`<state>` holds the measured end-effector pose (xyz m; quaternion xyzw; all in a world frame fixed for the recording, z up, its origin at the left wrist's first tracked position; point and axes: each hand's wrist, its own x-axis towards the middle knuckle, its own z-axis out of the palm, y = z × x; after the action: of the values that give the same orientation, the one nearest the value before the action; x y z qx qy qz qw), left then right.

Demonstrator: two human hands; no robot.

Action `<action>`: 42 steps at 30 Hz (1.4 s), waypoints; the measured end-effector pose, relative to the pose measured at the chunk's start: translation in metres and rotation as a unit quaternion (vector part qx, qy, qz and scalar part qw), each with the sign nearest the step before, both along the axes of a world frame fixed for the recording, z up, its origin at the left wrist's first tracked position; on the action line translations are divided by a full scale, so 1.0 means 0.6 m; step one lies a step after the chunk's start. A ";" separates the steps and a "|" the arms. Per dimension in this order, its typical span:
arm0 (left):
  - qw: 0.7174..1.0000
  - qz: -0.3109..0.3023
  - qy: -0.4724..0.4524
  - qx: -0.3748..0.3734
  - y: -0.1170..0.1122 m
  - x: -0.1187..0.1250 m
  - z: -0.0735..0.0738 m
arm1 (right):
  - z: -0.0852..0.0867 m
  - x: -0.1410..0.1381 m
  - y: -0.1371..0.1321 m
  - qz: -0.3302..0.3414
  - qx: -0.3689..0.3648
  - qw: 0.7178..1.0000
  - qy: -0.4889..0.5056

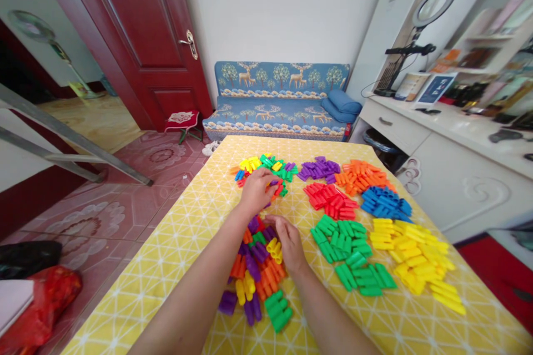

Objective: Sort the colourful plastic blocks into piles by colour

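Note:
My left hand (257, 191) reaches into a mixed heap of coloured plastic pieces (266, 169) at the far side of the yellow tablecloth (175, 244), fingers curled round pieces I cannot name singly. My right hand (289, 244) rests with bent fingers on a nearer mixed heap (256, 280), touching a yellow piece (273, 248). To the right lie sorted piles: purple (318, 169), orange (362, 175), red (331, 199), blue (385, 203), green (353, 252) and yellow (416, 258).
A blue patterned sofa (278, 100) stands beyond the table, beside a red door (137, 33). A white desk (437, 138) with a ring light (435, 5) runs along the right. A red bag (45, 299) and metal ladder (70, 147) are at left.

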<state>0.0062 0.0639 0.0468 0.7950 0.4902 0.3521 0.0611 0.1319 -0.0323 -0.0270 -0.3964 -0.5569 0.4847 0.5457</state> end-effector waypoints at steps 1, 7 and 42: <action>1.000 -0.009 0.026 0.002 0.009 0.011 0.000 | -0.001 0.000 0.000 0.001 0.002 1.000 0.000; 0.981 -0.069 0.172 -0.050 0.039 0.042 -0.032 | -0.001 -0.001 0.001 0.004 0.006 1.000 0.003; 0.973 -0.055 -0.187 -0.127 -0.131 -0.065 -0.065 | 0.000 0.004 0.004 -0.145 -0.008 0.989 0.021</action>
<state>-0.0326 -0.0148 0.0078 0.7267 0.4661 0.4252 0.2716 0.1343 -0.0301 -0.0269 -0.4673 -0.4778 0.4129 0.6188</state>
